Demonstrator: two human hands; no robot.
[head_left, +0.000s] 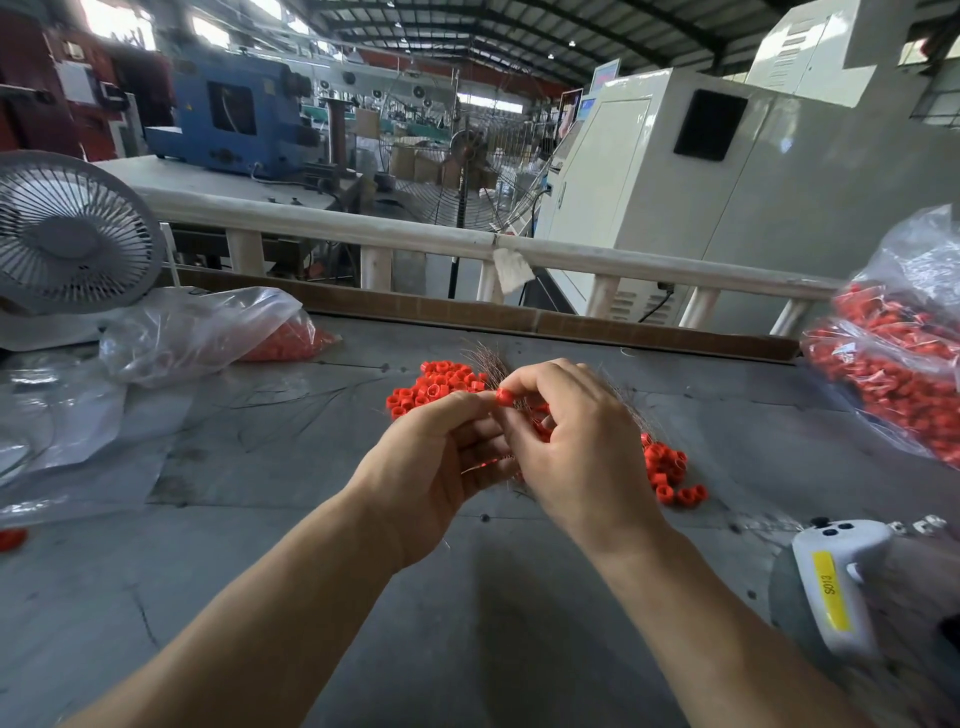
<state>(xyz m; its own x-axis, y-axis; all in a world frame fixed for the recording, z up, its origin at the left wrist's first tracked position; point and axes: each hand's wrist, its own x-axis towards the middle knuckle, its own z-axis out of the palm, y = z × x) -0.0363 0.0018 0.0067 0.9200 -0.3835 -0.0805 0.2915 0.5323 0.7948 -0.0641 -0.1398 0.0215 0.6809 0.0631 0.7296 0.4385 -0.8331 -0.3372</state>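
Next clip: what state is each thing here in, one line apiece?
Red cap: pinched by fingers of the right hand, off the table.
Left hand: curled, holding thin wires at the cap.
Loose caps: heaped on the table.
Left bag: slumped, nearly empty.
Right bag: full of caps.
Desk fan: spinning or not, cannot tell.
White controller: lying untouched.

Looks like a factory floor, going by the steel-trussed roof (467, 31), the blue machine (234, 119), the white machine cabinets (675, 218), the pedestal fan (467, 176) and bagged red plastic caps (893, 379) on a scuffed tabletop (311, 519).
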